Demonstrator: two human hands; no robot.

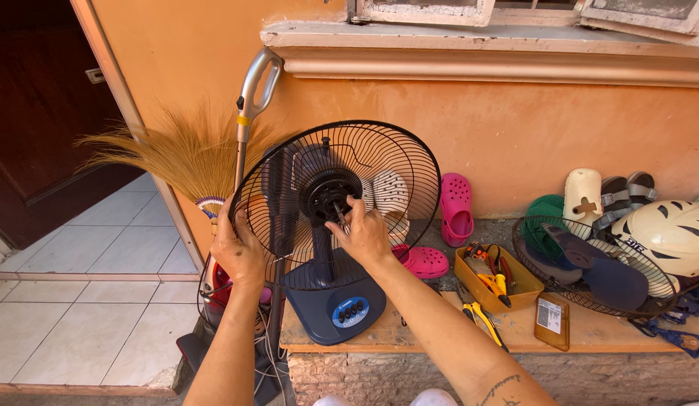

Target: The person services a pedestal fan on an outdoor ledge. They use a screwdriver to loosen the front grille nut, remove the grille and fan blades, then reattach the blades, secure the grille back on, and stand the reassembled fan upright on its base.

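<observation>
Gripping the left rim of the fan guard (342,203), the left hand (236,252) closes its fingers round the thin black wires, holding them fast. At the guard's middle, the right hand (364,234) pinches its fingertips narrowly on the motor shaft (336,204) at the hub; what exactly sits between them is too small to tell.

The fan stands in the centre of the frame on a wooden bench (515,327), its blue base (338,304) below the hands. The guard looks light and springy: its wires would likely flex under a hard squeeze, so the outer ring is the firmer place to hold. The base looks heavier and steadier, and the shaft, being small and smooth metal, may be slippery and call for a fingertip pinch.

At upper left a broom (180,154) leans on the orange wall. Right of the fan lie pink clogs (456,207), then a yellow tray of tools (494,280), then the other guard half with the blue blade (590,267), and a white helmet (669,233) at far right.
</observation>
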